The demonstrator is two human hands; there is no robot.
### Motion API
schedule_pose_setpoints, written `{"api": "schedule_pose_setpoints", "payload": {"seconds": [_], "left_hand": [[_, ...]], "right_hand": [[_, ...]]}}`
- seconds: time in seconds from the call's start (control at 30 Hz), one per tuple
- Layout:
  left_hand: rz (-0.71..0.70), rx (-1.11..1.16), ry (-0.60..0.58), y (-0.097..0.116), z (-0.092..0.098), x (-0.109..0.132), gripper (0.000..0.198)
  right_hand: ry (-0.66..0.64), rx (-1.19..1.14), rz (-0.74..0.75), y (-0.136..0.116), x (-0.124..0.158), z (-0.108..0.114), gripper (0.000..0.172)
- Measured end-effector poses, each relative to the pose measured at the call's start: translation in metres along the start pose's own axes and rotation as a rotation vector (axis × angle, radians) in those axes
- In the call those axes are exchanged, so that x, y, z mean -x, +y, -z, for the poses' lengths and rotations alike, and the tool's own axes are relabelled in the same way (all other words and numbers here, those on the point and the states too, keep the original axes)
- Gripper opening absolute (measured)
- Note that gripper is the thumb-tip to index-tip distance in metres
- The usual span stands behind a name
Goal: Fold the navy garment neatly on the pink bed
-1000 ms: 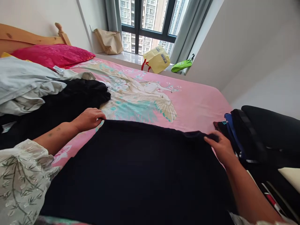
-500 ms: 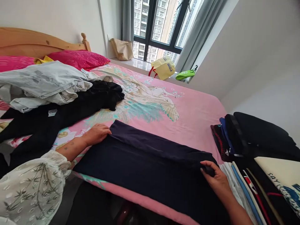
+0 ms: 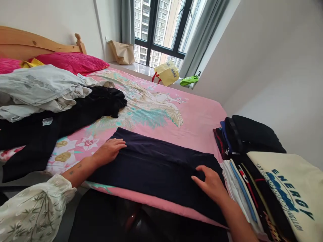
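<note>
A dark navy garment (image 3: 156,171), folded into a long flat strip, lies along the near edge of the bed; its exact kind does not show. Toward its left end, my left hand (image 3: 111,150) rests on the cloth, fingers stretched out. Over the right part, my right hand (image 3: 210,181) has its thumb and forefinger curved apart, with dark cloth visible in the gap. Its other fingers are partly hidden. Slight creases run along the garment between my hands.
Loose grey clothes (image 3: 47,87) and black clothes (image 3: 83,111) lie heaped on the left. To the right are a stack of folded dark clothes (image 3: 257,134), a row of folded clothes (image 3: 242,188) and a cream printed item (image 3: 297,188). Bags (image 3: 166,73) stand by the window.
The view has shifted, moving the scene leftward. My left hand lies farther in over the cloth. My right hand has moved inward from the garment's right end, and its fingers have spread.
</note>
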State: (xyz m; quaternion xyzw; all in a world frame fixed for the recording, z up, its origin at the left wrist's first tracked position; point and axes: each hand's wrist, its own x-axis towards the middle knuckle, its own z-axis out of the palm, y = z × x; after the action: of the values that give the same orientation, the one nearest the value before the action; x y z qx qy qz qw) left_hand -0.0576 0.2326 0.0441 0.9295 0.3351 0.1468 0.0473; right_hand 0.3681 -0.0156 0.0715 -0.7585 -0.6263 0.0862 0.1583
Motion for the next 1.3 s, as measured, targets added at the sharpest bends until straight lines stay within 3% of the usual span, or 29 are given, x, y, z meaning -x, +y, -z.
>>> {"api": "schedule_pose_setpoints", "payload": {"seconds": [0.13,0.27,0.47,0.53,0.67,0.83,0.97,1.03,1.13,1.3], "left_hand": [[-0.042,0.014,-0.028,0.032,-0.024,-0.011,0.045],[0.039,-0.033,-0.051,0.033,-0.035,-0.024,0.047],[0.027,-0.127,-0.153,0.024,-0.027,-0.033,0.034],[0.004,-0.13,-0.177,0.017,-0.022,-0.029,0.031],[-0.016,-0.089,-0.143,-0.002,-0.009,-0.007,0.031],[0.037,-0.049,-0.02,-0.021,0.005,0.046,0.032],[0.166,-0.043,0.061,-0.031,0.008,0.1,0.03],[0.257,-0.033,0.091,-0.035,0.011,0.121,0.031],[0.329,-0.015,0.105,-0.038,0.016,0.132,0.036],[0.246,-0.049,0.022,-0.039,0.016,0.103,0.04]], "right_hand": [[0.07,0.04,0.03,-0.024,-0.008,-0.025,0.046],[0.092,0.149,-0.063,-0.029,-0.018,-0.046,0.032],[0.247,0.039,-0.028,-0.025,-0.026,-0.027,0.02],[0.193,0.015,0.02,-0.025,-0.022,-0.019,0.018],[-0.033,0.068,0.094,-0.03,-0.014,-0.012,0.014],[-0.067,-0.08,0.088,-0.061,-0.002,-0.016,0.02],[-0.14,-0.147,0.103,-0.076,0.031,-0.034,0.018],[-0.136,-0.201,0.048,-0.065,0.056,-0.046,0.021],[-0.007,-0.247,-0.133,-0.03,0.09,-0.056,0.026],[0.266,-0.135,-0.344,0.029,0.123,-0.045,0.036]]}}
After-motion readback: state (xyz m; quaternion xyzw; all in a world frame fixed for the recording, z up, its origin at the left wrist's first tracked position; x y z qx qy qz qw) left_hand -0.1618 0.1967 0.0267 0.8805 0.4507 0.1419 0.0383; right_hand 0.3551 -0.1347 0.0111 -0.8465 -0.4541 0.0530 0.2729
